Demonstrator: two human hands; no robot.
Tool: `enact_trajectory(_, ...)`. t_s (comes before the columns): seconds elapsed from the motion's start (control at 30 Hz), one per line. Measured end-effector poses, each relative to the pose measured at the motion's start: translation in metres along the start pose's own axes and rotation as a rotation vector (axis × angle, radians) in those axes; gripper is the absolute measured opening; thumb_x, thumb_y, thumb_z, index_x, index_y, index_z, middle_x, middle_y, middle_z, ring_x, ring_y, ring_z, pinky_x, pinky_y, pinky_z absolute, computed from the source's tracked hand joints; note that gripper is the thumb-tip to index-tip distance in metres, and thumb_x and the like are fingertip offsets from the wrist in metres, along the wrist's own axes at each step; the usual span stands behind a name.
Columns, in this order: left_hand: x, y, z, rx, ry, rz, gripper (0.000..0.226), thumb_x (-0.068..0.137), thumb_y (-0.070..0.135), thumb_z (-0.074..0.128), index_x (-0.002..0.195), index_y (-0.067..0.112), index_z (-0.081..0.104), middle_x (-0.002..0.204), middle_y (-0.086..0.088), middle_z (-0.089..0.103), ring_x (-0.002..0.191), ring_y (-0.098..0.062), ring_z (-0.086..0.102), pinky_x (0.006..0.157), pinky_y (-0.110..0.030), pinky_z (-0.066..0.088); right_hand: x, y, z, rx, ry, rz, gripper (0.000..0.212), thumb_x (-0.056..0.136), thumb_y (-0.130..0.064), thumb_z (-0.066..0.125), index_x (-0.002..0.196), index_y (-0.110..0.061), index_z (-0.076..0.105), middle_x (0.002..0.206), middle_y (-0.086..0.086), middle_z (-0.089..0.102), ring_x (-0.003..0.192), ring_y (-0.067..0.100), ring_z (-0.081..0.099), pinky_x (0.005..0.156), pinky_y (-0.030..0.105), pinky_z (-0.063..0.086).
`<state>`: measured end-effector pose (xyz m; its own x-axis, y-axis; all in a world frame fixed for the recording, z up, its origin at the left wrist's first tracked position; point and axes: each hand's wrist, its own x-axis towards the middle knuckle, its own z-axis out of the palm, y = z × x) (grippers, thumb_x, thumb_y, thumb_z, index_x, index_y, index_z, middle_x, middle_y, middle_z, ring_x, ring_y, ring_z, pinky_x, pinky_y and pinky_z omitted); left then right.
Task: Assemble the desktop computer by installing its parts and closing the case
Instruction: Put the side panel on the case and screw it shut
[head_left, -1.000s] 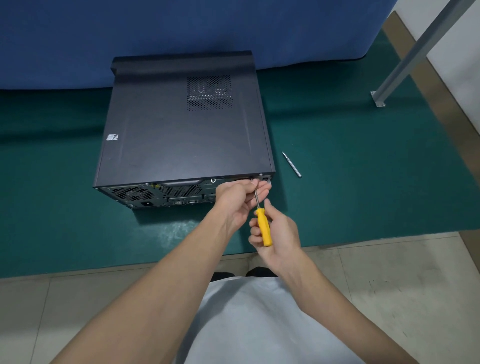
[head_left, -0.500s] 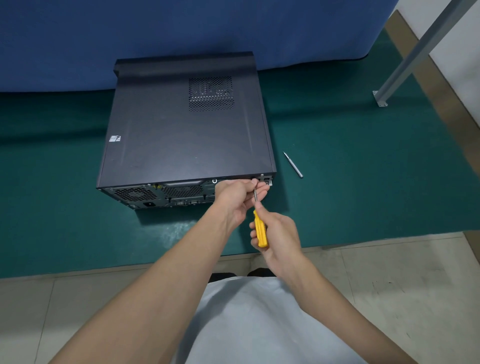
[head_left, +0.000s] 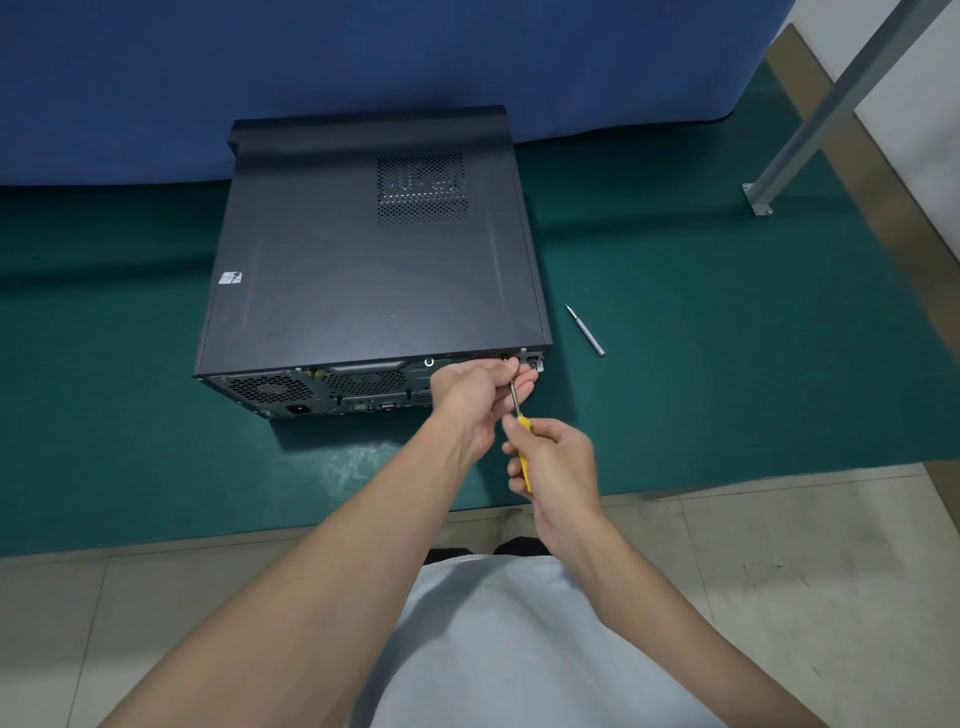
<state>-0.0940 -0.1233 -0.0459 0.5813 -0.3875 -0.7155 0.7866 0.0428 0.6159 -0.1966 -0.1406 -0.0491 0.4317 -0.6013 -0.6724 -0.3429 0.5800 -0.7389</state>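
In the head view, we see the black computer case (head_left: 363, 260) lying on its side on the green mat (head_left: 727, 389), its side panel on and its rear ports facing us. Our left hand (head_left: 478, 389) is at the case's rear upper edge, near the right corner, fingers curled and pinching the metal shaft of the screwdriver (head_left: 514, 400) close to its tip. Our right hand (head_left: 556, 462) is clenched round the yellow handle, just below the left hand. A thin metal tool (head_left: 585, 331) lies on the mat just right of the case. A blue cloth (head_left: 363, 62) hangs behind.
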Motion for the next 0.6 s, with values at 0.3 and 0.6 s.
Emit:
enact_trajectory(0.3, 0.000, 0.004, -0.003, 0.030, -0.057, -0.042, 0.010, 0.092, -0.009, 0.050, 0.095, -0.011, 0.060, 0.080, -0.023, 0.070, 0.069, -0.025, 0.072, 0.061, -0.027, 0.059, 0.003, -0.009, -0.011, 0.447, -0.240, 0.266, 0.020, 0.093, -0.020, 0.059, 0.087, -0.001, 0.061, 0.064, 0.008, 0.055, 0.042, 0.009, 0.041, 0.036, 0.018, 0.029)
enact_trajectory(0.6, 0.000, 0.006, -0.006, 0.003, -0.071, -0.061, 0.015, 0.087, -0.006, 0.061, 0.100, -0.014, 0.061, 0.082, -0.022, 0.071, 0.071, -0.024, 0.072, 0.061, -0.025, 0.058, 0.000, -0.009, -0.006, 0.577, -0.302, 0.386, 0.024, 0.097, -0.021, 0.052, 0.088, 0.001, 0.059, 0.062, 0.003, 0.051, 0.039, 0.006, 0.033, 0.034, 0.017, 0.024)
